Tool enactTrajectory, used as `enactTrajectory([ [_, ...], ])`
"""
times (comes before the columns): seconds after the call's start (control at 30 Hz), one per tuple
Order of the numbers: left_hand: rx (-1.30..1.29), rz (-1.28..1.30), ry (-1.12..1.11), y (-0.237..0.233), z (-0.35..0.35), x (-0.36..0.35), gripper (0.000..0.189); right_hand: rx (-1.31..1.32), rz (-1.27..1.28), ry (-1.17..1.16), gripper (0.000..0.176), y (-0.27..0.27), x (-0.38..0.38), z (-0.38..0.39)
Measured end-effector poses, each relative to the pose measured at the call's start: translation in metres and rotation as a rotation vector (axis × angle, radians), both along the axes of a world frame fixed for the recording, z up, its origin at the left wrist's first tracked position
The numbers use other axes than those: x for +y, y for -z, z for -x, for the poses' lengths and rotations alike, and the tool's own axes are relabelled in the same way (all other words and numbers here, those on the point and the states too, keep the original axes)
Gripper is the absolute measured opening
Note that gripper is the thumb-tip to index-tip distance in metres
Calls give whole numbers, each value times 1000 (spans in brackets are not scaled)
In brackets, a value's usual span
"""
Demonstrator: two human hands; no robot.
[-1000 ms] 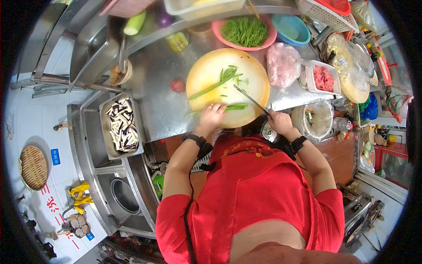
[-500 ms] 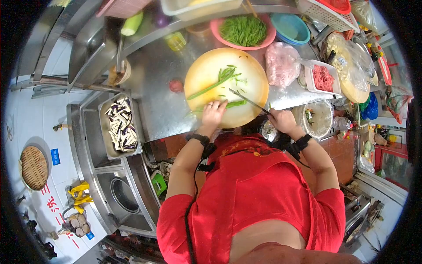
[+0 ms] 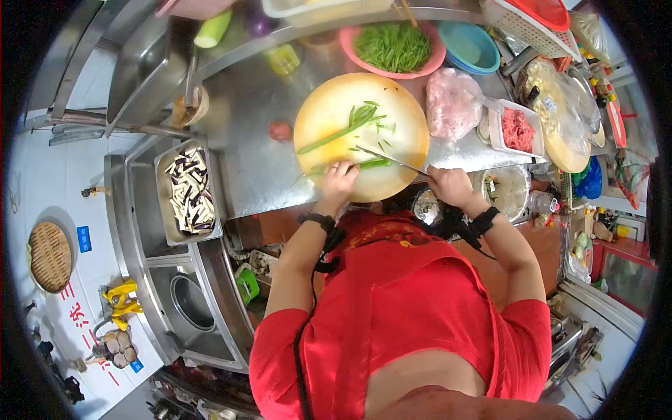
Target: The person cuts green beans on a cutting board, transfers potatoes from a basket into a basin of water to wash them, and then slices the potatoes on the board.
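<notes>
A round, pale yellow cutting board (image 3: 329, 105) lies on the steel counter. My left hand (image 3: 339, 180) is closed over green beans (image 3: 374, 164) near the board's front edge, its fingers pressing on them. In my right hand (image 3: 450, 187) is the handle of a knife (image 3: 395, 161); the blade reaches left over the board, just above the beans. Another long bunch of beans (image 3: 329, 140) lies slanted behind my left hand. Short cut green pieces (image 3: 383, 128) are scattered around the middle of the board.
Behind the board are a pink bowl of green shreds (image 3: 348, 47) and blue bowls (image 3: 458, 42). To the right sit a bag of pinkish contents (image 3: 451, 105) and a white tray of minced meat (image 3: 518, 129). A steel tray of eggplant strips (image 3: 189, 192) stands left, by the sinks (image 3: 157, 280).
The knife has swung to a flatter angle, its blade a little lower and closer to my left hand. My left hand stays on the beans. The whole view has shifted slightly.
</notes>
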State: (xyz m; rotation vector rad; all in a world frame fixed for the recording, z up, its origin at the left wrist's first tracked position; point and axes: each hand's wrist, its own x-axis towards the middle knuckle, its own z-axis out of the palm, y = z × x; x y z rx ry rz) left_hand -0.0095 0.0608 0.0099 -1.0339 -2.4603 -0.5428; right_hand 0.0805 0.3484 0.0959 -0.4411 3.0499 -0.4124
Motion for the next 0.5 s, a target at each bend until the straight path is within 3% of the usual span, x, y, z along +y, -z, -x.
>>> enactTrajectory([
  [0.1, -14, 3, -1, 0, -1, -1, 12, -131, -174, 0, 18, 19, -8, 8],
  [0.4, -36, -4, -54, 0, -10, -4, 24, -87, -56, -36, 19, 2, -2, 11],
  [0.5, -28, 1, -74, -1, -12, -4, 26, -131, -151, -81, 21, 23, -12, 18],
])
